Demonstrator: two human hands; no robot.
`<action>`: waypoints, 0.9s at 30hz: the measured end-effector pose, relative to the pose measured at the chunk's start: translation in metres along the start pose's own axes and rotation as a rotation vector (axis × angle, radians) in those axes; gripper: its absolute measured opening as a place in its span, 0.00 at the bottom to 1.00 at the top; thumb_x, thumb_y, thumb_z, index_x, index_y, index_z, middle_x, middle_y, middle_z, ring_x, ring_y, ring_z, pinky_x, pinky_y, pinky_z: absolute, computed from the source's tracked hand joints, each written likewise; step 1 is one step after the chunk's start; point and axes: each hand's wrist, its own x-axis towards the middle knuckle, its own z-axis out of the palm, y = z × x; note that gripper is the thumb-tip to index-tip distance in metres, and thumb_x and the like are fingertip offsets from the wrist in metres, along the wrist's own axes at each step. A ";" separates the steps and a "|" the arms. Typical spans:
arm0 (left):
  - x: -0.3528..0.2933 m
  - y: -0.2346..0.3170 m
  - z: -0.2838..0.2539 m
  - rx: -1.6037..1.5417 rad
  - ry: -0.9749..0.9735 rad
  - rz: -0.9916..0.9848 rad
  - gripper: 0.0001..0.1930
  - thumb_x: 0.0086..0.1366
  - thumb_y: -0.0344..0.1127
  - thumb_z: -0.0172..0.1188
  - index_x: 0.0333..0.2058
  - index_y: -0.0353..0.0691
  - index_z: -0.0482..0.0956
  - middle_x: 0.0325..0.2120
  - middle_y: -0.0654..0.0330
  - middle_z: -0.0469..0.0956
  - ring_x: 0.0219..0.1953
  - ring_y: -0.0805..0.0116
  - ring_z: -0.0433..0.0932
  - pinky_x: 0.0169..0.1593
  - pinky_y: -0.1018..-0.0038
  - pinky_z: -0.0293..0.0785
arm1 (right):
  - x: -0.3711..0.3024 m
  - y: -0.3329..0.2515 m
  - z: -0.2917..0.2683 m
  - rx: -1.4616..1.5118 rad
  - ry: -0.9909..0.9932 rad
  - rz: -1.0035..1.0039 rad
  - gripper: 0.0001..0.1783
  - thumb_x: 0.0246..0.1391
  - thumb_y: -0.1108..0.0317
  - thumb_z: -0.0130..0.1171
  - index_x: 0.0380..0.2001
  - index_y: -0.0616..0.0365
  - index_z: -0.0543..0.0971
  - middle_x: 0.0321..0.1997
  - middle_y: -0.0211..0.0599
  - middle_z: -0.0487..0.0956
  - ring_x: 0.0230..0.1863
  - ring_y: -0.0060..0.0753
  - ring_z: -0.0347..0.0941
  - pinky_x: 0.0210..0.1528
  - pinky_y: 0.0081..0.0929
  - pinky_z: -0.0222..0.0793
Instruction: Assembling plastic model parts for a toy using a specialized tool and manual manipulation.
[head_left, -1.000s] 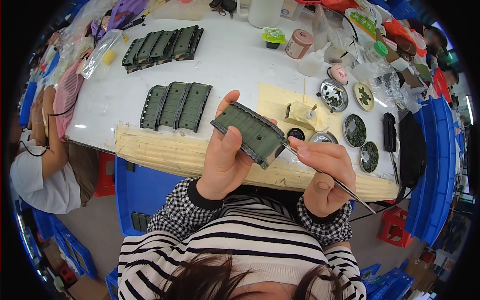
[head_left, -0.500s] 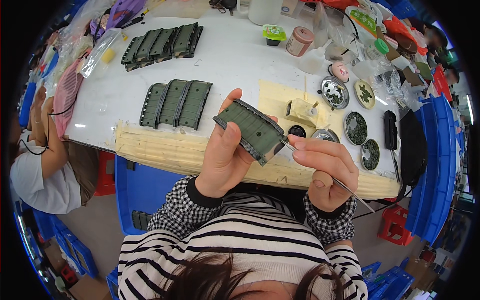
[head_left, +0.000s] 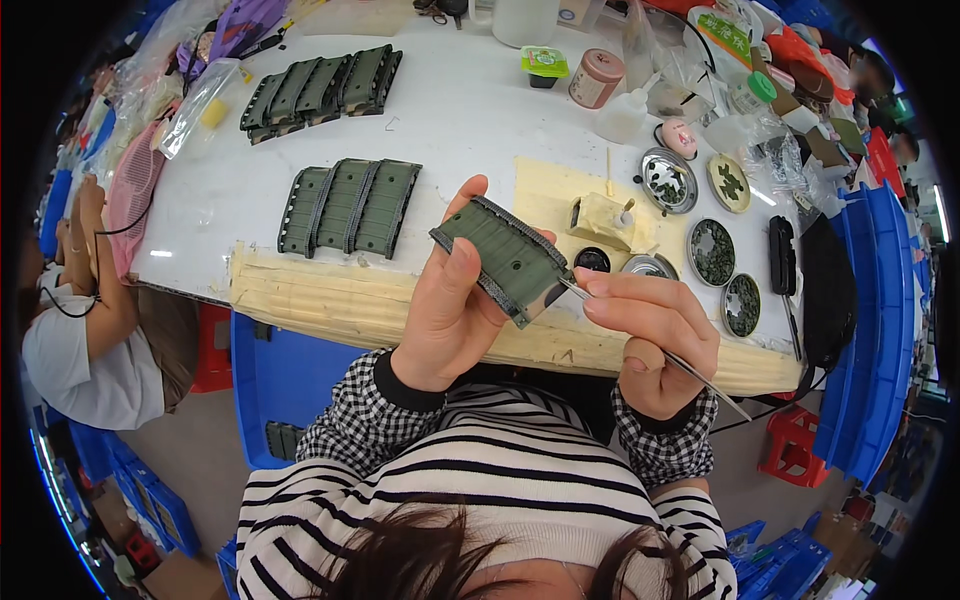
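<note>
My left hand [head_left: 437,325] is closed around a curved green camouflage panel [head_left: 492,250] with ribbed dark edges and a small round hole, held tilted above the table's front edge. Metal tweezers [head_left: 708,382] are pinched in my right hand [head_left: 655,335], whose one finger has a tan bandage round it. The tweezers' tip meets the panel's right edge near its corner; whether it grips a small part there is too small to tell. Further left on the table lies a group of similar green panels [head_left: 350,208], and behind it a second such group [head_left: 322,92].
Round dishes of small dark green pieces [head_left: 712,252] stand at the right, by a masking-tape-covered block [head_left: 603,222] and a black round pot [head_left: 592,260]. A squeeze bottle [head_left: 622,118] and pink jar [head_left: 597,78] stand behind. Another person's arm [head_left: 100,260] is at far left.
</note>
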 end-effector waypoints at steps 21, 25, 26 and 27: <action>0.006 0.008 0.010 -0.722 0.153 -0.401 0.31 0.60 0.62 0.56 0.48 0.39 0.71 0.42 0.51 0.74 0.38 0.70 0.80 0.40 0.83 0.82 | -0.020 0.001 0.004 0.127 0.264 0.051 0.25 0.64 0.50 0.49 0.40 0.63 0.80 0.39 0.46 0.82 0.39 0.36 0.76 0.42 0.27 0.71; -0.005 0.015 0.010 -0.254 0.070 -0.208 0.29 0.69 0.54 0.49 0.62 0.45 0.60 0.47 0.45 0.74 0.49 0.60 0.77 0.52 0.69 0.77 | -0.035 0.019 -0.020 -0.046 0.333 0.087 0.18 0.64 0.61 0.48 0.36 0.67 0.80 0.36 0.45 0.81 0.36 0.36 0.76 0.40 0.27 0.71; -0.009 0.016 0.010 -0.218 0.068 -0.172 0.28 0.72 0.42 0.47 0.66 0.47 0.51 0.49 0.43 0.73 0.53 0.54 0.74 0.56 0.63 0.73 | -0.042 0.021 -0.023 -0.023 0.346 0.200 0.16 0.63 0.64 0.49 0.37 0.67 0.80 0.35 0.44 0.80 0.36 0.35 0.76 0.41 0.26 0.71; -0.010 0.018 0.013 -0.081 0.116 -0.176 0.28 0.71 0.39 0.47 0.66 0.47 0.50 0.49 0.42 0.72 0.54 0.53 0.74 0.56 0.62 0.73 | -0.048 0.022 -0.026 0.004 0.360 0.310 0.14 0.63 0.67 0.49 0.37 0.67 0.80 0.34 0.43 0.79 0.36 0.34 0.75 0.41 0.26 0.70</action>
